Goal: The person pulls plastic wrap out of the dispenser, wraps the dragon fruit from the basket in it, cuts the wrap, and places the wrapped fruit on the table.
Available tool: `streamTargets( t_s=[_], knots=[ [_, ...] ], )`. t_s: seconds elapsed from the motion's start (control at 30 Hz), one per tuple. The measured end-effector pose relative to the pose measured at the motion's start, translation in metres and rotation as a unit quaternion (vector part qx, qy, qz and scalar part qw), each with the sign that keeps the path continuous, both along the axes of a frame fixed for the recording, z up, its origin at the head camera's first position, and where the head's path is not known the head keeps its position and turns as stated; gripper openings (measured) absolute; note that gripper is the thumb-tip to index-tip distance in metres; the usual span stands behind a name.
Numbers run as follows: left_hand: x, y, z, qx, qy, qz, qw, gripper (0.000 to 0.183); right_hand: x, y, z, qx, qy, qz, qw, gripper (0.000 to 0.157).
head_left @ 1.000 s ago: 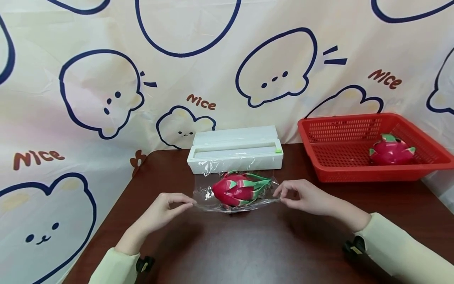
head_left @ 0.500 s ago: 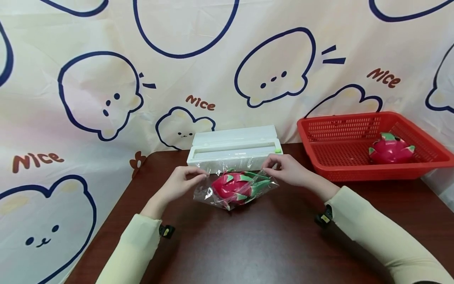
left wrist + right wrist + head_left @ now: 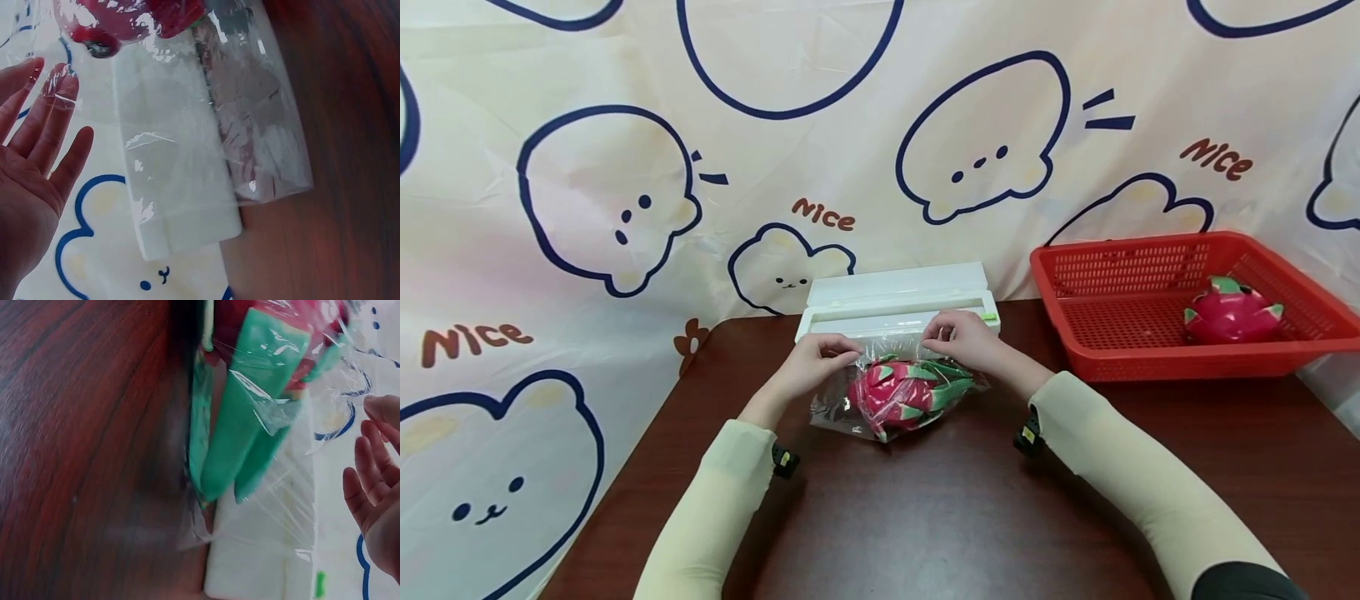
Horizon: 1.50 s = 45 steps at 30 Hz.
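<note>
A red dragon fruit (image 3: pixel 891 393) with green scales lies on the table under clear plastic wrap (image 3: pixel 835 410), which clings in creases over it. My left hand (image 3: pixel 820 360) pinches the film's edge at the fruit's upper left, thumb against index finger. On the upper right my right hand (image 3: pixel 970 340) pinches the same edge. In the left wrist view film crosses the fingers of the left hand (image 3: pixel 37 156). In the right wrist view the fruit's long green tips (image 3: pixel 231 450) show through the film, beside the right hand (image 3: pixel 378 481).
Just behind the fruit stands an open white wrap box (image 3: pixel 898 279) with a green slider (image 3: pixel 988 317). A red plastic basket (image 3: pixel 1120 367) at the back right holds another dragon fruit (image 3: pixel 1234 312). A patterned cloth (image 3: pixel 865 150) hangs behind the brown table (image 3: pixel 910 517).
Both hands have carried the film's near edge up and back over the dragon fruit. They have also come closer together, while the fruit stays in place.
</note>
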<state>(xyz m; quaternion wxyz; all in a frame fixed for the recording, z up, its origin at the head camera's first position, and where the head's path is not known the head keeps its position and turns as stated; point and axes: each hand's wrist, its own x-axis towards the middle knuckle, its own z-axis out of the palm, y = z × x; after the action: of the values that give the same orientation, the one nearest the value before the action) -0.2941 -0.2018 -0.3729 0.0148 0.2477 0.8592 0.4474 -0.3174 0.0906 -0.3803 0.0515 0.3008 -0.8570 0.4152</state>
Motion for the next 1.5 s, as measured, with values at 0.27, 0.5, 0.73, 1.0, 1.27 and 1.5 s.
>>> streamTargets(
  t_s=[0.27,0.5,0.73,1.0,1.27,1.5],
  knots=[
    [-0.009,0.008,-0.005,0.004,-0.033,0.008,0.9994,0.017,-0.007,-0.012,-0.012,0.008,-0.054,0.004,0.999,0.004],
    [-0.013,0.011,-0.012,0.001,-0.017,0.034,0.9993,0.019,-0.003,-0.018,-0.019,0.005,-0.072,0.006,0.997,0.004],
    [-0.012,0.015,-0.018,0.007,-0.017,0.046,0.9988,0.012,-0.001,-0.023,-0.023,-0.004,-0.086,-0.002,0.996,0.012],
    [-0.012,0.02,-0.02,0.005,-0.035,0.033,0.9989,0.003,0.001,-0.023,-0.021,0.037,-0.035,0.03,0.998,0.01],
    [-0.01,0.016,-0.023,-0.01,-0.027,-0.009,0.9995,0.01,0.003,-0.021,-0.022,0.033,-0.03,0.044,0.998,0.027],
    [-0.009,0.007,-0.01,-0.005,-0.016,-0.003,0.9999,0.017,0.005,-0.011,-0.013,0.001,-0.03,0.029,0.999,0.019]
  ],
)
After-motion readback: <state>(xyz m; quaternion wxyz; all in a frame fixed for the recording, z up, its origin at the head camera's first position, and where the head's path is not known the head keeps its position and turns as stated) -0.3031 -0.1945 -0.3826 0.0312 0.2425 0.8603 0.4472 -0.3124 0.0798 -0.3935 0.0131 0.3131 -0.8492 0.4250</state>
